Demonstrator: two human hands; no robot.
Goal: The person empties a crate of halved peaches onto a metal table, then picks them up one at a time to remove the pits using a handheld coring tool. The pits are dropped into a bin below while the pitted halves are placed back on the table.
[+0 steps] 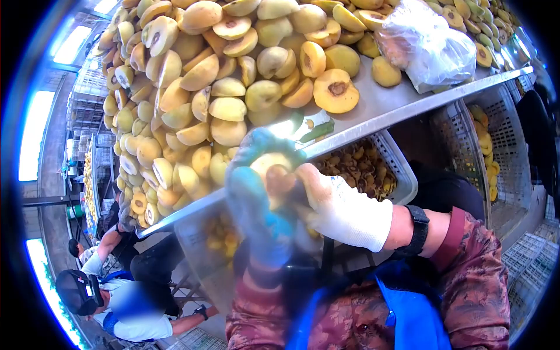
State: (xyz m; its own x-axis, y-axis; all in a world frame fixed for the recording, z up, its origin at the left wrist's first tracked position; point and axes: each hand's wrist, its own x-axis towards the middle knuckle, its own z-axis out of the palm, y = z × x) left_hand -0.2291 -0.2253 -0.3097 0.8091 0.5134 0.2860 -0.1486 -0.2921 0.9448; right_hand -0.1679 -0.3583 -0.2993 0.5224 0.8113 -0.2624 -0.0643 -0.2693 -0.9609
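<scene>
My left hand (259, 189), in a blue-green glove blurred by motion, holds a yellow peach half (271, 166) with its cut side and reddish centre showing. My right hand (341, 204), in a white glove with bare fingertips, is closed at the fruit's right side; what its fingers hold, if anything, is blurred. Both hands are just off the metal table's edge (373, 123). A large heap of halved peaches (227, 87) covers the table behind them. One half (336, 91) lies cut side up near the edge.
A plastic bag (429, 46) lies on the table. Below the edge are a crate of brown pits (399, 157), a bin with yellow pieces (201, 248) and a crate (507, 128) with yellow fruit. A co-worker (125, 297) sits at the lower left.
</scene>
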